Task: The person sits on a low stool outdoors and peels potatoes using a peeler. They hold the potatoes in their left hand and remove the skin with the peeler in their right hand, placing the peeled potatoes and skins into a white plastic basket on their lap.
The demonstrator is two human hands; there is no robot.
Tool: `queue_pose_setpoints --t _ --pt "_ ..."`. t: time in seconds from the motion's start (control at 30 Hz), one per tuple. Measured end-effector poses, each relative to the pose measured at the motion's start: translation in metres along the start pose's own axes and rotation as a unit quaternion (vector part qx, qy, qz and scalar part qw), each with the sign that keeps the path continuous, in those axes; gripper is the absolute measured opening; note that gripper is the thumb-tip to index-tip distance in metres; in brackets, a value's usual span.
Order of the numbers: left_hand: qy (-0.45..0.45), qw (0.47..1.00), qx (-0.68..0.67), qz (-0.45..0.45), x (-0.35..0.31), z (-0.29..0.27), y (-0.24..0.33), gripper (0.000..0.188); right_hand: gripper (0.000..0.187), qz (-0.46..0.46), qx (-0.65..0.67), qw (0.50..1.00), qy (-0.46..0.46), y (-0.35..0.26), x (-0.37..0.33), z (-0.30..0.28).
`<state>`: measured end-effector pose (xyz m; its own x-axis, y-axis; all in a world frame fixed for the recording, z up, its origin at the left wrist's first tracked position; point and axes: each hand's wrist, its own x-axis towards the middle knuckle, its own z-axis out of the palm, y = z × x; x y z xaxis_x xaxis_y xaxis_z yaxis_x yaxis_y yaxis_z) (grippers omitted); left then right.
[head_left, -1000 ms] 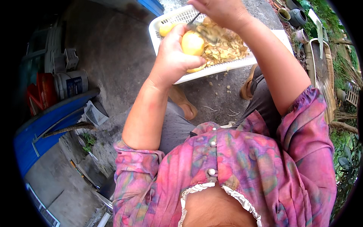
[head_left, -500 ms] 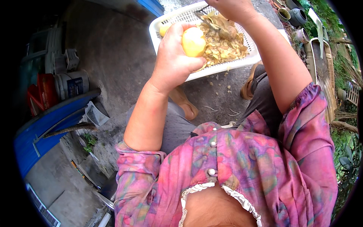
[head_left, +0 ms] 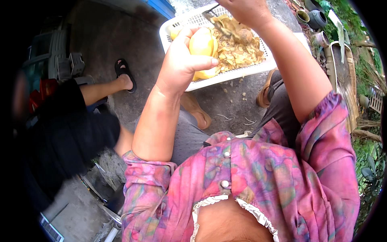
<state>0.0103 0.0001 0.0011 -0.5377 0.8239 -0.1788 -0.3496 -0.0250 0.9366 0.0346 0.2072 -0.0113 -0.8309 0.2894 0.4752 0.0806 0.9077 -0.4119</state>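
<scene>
A peeled yellow potato [head_left: 201, 42] is in my left hand [head_left: 176, 64], the fingers wrapped behind it and the thumb lying below. My right hand [head_left: 248, 12], cut off partly by the top edge, is closed on a dark peeler [head_left: 210, 16] with strips of peel hanging at its working end. Both hands are over a white plastic basket [head_left: 238, 73]. Thin peelings [head_left: 238, 54] are heaped in it, with a brownish unpeeled potato [head_left: 244, 36] on top. Another peeled yellow potato [head_left: 205, 74] lies near the basket's front left, below my left thumb.
At the left stands another person in black clothing [head_left: 68, 137], a foot in a dark sandal [head_left: 125, 75] on the concrete. Bits of peel [head_left: 244, 94] lie on the ground by my shoes. Pots [head_left: 317, 18], a long planter [head_left: 342, 68] and plants line the right side.
Another person has stepped into view at the left. My left hand with the potato has shifted slightly left and turned. The peeler has moved a little left and down.
</scene>
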Motion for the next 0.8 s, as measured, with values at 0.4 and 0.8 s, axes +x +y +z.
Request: queue_pose_setpoints --t 0.4,0.8 --pt "0.001 0.999 0.032 0.007 -0.001 0.001 0.001 0.064 0.031 0.008 0.006 1.000 -0.001 0.006 0.000 -0.001" --pt "0.019 0.995 0.093 0.017 0.003 0.006 -0.005 0.062 0.030 -0.010 -0.052 0.998 0.022 0.020 -0.001 0.006"
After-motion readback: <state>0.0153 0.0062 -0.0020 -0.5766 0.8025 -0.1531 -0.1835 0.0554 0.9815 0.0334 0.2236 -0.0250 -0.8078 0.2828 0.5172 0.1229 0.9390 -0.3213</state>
